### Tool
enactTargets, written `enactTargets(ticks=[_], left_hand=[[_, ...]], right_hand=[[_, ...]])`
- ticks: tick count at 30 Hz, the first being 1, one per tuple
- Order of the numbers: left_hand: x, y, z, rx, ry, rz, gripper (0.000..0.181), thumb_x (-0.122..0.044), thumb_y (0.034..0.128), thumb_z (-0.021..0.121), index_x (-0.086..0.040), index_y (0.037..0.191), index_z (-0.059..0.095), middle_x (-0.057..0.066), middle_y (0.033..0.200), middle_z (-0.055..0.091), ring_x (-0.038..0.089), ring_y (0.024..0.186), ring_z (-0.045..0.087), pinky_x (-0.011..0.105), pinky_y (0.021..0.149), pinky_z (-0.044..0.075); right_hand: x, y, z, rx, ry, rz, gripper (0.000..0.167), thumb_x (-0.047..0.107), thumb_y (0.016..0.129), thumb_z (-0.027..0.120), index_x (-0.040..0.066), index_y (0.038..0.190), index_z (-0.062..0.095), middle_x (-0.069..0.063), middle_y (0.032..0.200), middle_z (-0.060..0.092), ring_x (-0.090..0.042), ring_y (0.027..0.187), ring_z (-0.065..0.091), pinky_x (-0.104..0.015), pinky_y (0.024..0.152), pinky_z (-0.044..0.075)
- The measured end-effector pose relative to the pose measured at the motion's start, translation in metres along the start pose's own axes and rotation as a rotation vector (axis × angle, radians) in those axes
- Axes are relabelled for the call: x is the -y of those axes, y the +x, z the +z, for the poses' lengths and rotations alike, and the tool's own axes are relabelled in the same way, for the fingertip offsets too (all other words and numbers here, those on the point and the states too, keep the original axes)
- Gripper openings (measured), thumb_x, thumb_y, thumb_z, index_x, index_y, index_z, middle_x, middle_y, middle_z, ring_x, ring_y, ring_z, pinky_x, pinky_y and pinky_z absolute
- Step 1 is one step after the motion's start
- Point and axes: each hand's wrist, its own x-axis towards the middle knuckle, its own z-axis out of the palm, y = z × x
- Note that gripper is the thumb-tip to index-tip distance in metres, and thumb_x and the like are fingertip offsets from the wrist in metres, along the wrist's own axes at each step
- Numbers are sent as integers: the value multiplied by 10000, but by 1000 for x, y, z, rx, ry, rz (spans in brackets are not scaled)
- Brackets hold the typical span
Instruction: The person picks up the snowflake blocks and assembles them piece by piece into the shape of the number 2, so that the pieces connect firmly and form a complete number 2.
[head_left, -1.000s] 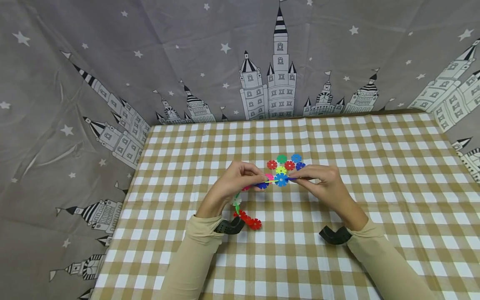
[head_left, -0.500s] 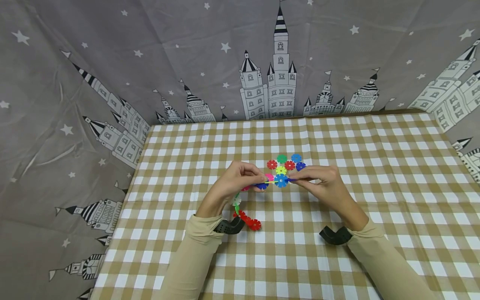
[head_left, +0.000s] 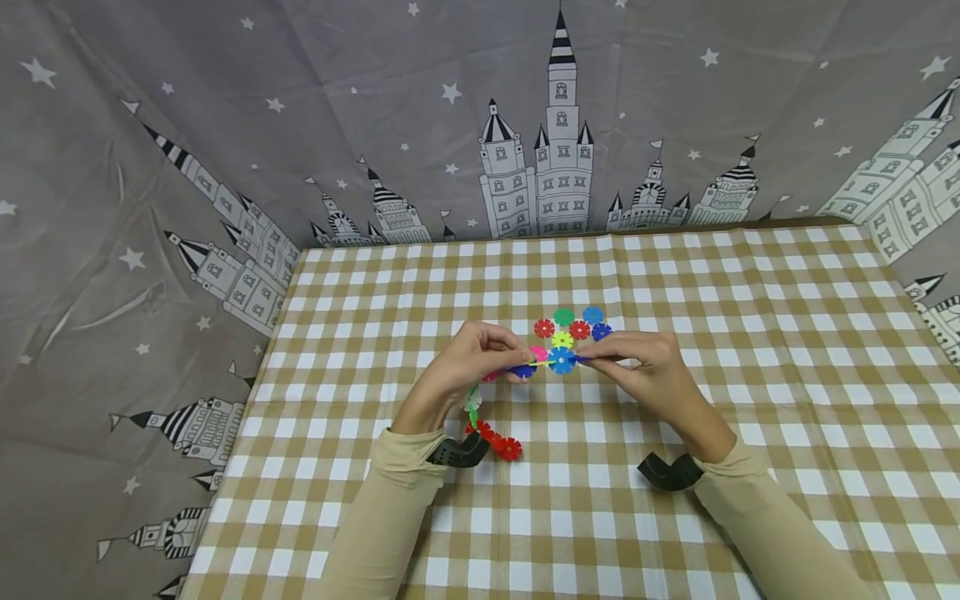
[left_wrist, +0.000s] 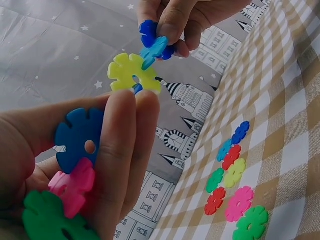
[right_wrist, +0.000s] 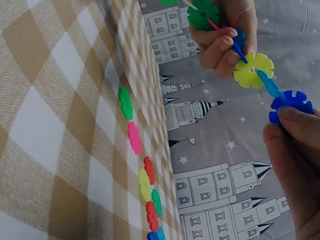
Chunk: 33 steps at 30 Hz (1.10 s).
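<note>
A chain of slotted, flower-shaped plastic interlocking discs is held between my hands above the table. My left hand pinches it near a blue disc slotted into the yellow disc. Its other pieces, among them a pink disc and a green disc, run past the palm; the red discs hang at the tail by the left wrist. My right hand pinches a dark blue disc between thumb and fingers. A light blue disc joins that dark blue disc to the yellow one. Fingers partly hide both gripped pieces.
Loose discs lie on the checked tablecloth just beyond the hands, including a green disc, a red disc and a yellow disc. A grey castle-print curtain borders the table's back and left.
</note>
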Motion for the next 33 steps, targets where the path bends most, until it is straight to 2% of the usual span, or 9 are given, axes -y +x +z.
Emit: enactTargets(ticks=[5, 10, 16, 20, 23, 25, 28, 33], left_hand=[[0, -1, 0, 0, 1, -9, 174, 36, 965, 656, 181, 1054, 689, 33, 833, 766, 130, 716, 734, 326, 706, 643], [-1, -3, -1, 1, -1, -11, 164, 35, 962, 661, 169, 1048, 698, 45, 838, 770, 141, 703, 739, 302, 693, 636], [-6, -5, -2, -6, 25, -31, 120, -4, 962, 684, 95, 1014, 727, 41, 843, 772, 161, 714, 748, 335, 709, 639], [-8, -5, -3, -3, 49, -24, 139, -24, 975, 677, 97, 1029, 720, 45, 862, 768, 161, 734, 754, 415, 768, 646], [-8, -4, -4, 32, 52, -20, 204, -43, 1003, 643, 117, 1120, 691, 148, 926, 775, 199, 769, 772, 434, 808, 640], [-8, -4, -4, 67, 46, -19, 259, -56, 1026, 605, 124, 1206, 657, 258, 1021, 760, 257, 807, 788, 396, 818, 641], [-6, -3, -4, 121, 49, -10, 330, -87, 1054, 556, 97, 1323, 609, 355, 1178, 695, 291, 844, 793, 337, 805, 635], [-4, -3, -2, 176, 13, -35, 361, -112, 1075, 529, 52, 1392, 585, 337, 1293, 656, 207, 834, 775, 427, 827, 640]], right_hand=[[-1, 0, 1, 2, -23, -25, 292, -178, 746, 815, 23, 958, 817, -130, 974, 808, -168, 894, 787, -143, 780, 585], [-1, 0, 1, 17, -23, 22, 266, -154, 773, 810, 6, 985, 808, -114, 995, 808, -211, 903, 785, -145, 786, 585], [-1, 0, 1, 23, -38, 43, 259, -112, 781, 828, 36, 992, 810, -108, 996, 808, -197, 897, 779, -153, 778, 590], [-1, -1, 3, 4, -26, 60, 265, -110, 790, 821, 32, 1013, 802, -120, 990, 805, -150, 887, 772, -167, 748, 599], [0, -1, 5, -35, -14, 104, 304, -122, 801, 803, 25, 1067, 792, -118, 1025, 801, -80, 919, 755, -175, 746, 602], [2, -1, 6, -55, -10, 139, 319, -109, 835, 780, 32, 1121, 783, -113, 1080, 796, -31, 946, 738, -170, 759, 600], [2, 0, 8, -72, 10, 174, 345, -96, 875, 747, 37, 1192, 762, -129, 1142, 783, -11, 961, 735, -165, 766, 597], [1, 2, 10, -84, 52, 186, 394, -92, 903, 718, 26, 1280, 712, -163, 1215, 755, -28, 963, 741, -194, 752, 610]])
